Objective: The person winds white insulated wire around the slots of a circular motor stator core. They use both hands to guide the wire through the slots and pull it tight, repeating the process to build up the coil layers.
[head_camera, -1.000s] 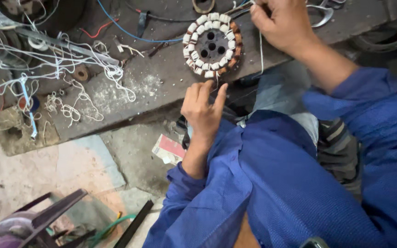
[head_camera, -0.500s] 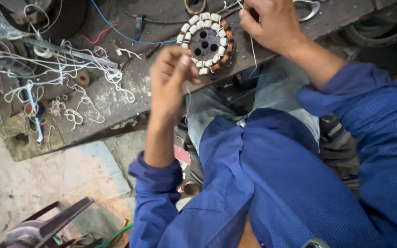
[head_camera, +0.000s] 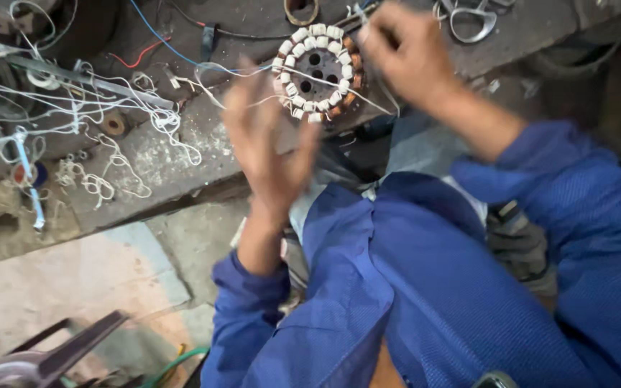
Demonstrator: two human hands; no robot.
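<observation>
A round motor stator (head_camera: pixel 318 72) with white-wrapped coils lies on the worn workbench (head_camera: pixel 181 151), near its front edge. My left hand (head_camera: pixel 267 144) hovers just left of and below the stator, blurred, fingers apart, holding nothing. My right hand (head_camera: pixel 404 57) is at the stator's upper right edge, its fingers closed on a thin white thread (head_camera: pixel 368 100) that runs out from the coils. Both arms wear blue sleeves.
Tangles of white thread and wire (head_camera: pixel 88 122) cover the bench's left half, with a blue wire (head_camera: pixel 167 43) and a red wire (head_camera: pixel 134 54). Metal loops (head_camera: pixel 472 18) lie at the top right. A dark tool (head_camera: pixel 66 352) and a green hose (head_camera: pixel 181 363) lie on the floor.
My left hand rose from below the bench edge to beside the stator and opened its fingers. My right hand stayed at the stator's upper right.
</observation>
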